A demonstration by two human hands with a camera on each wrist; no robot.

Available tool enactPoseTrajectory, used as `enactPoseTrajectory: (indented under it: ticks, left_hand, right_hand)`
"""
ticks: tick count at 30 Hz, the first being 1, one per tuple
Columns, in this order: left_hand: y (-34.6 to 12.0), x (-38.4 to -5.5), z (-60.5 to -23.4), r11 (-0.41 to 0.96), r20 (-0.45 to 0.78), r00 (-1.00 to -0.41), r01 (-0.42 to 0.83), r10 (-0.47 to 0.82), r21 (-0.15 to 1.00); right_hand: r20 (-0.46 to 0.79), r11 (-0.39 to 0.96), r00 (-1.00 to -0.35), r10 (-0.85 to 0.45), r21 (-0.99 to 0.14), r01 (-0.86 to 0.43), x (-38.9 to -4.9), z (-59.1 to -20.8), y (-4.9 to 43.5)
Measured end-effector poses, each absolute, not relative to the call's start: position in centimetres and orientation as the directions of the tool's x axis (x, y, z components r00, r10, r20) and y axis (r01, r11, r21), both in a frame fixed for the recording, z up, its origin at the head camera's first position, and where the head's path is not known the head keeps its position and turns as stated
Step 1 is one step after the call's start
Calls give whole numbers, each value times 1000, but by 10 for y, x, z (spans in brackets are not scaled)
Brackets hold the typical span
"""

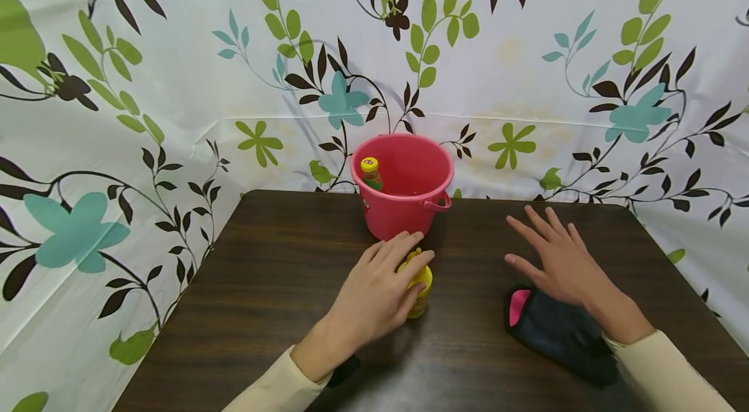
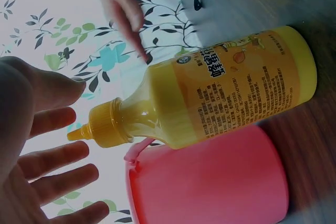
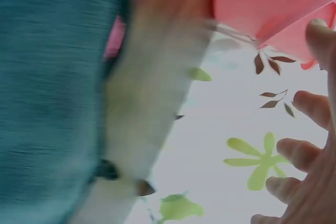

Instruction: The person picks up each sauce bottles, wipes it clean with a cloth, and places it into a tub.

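A yellow squeeze bottle (image 1: pixel 424 285) with a pointed nozzle stands upright on the table, in front of a pink bucket (image 1: pixel 389 220). My left hand (image 1: pixel 377 285) is at the bottle's top, partly hiding it in the head view. In the left wrist view, that hand's fingers spread around the nozzle tip without curling round the bottle (image 2: pixel 226 87). Over on the right, my right hand (image 1: pixel 562 262) is held with fingers spread above a dark blue pouch (image 1: pixel 564 331) with pink lining. It holds nothing.
Inside the bucket leans a bottle with a yellow cap (image 1: pixel 370 165) and a green label. The bucket's handle (image 1: pixel 439 204) hangs at its right side. The dark wooden table (image 1: pixel 281 256) ends at a white, leaf-patterned cloth (image 1: pixel 503 61) behind and beside it.
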State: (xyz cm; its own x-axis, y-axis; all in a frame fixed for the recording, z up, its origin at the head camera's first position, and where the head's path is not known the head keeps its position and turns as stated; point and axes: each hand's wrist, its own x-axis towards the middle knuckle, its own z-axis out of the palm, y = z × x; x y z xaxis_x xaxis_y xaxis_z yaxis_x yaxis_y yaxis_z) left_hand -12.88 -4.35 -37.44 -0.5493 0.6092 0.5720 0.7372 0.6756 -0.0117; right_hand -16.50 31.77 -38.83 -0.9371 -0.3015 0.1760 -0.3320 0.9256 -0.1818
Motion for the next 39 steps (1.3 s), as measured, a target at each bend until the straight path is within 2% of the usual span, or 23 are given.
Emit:
enactPoseTrajectory:
  ticks: [3, 9, 20, 27, 35, 39]
  left_hand:
    - [-42, -128, -375, 678, 562, -554, 735, 614, -16]
    - [-42, -128, -376, 679, 557, -549, 733, 623, -36]
    - [-41, -128, -378, 681, 566, -552, 732, 613, -24]
    - [-38, -129, -379, 678, 579, -557, 735, 595, 10]
    - [-37, -129, -380, 681, 555, -595, 729, 582, 66]
    - [-37, -130, -381, 675, 562, -597, 732, 572, 90]
  right_hand:
    - [214, 918, -915, -341, -132, -373, -178, -375, 307]
    - [212, 915, -901, -379, -60, -399, -198, -351, 278]
    - [278, 886, -862, -423, -73, -458, -223, -331, 245]
    - [326, 865, -841, -431, -116, -488, -232, -325, 233]
    - [428, 781, -789, -441, -250, -573, -245, -331, 218]
    - [432, 756, -783, -447, -285, -589, -252, -335, 208]
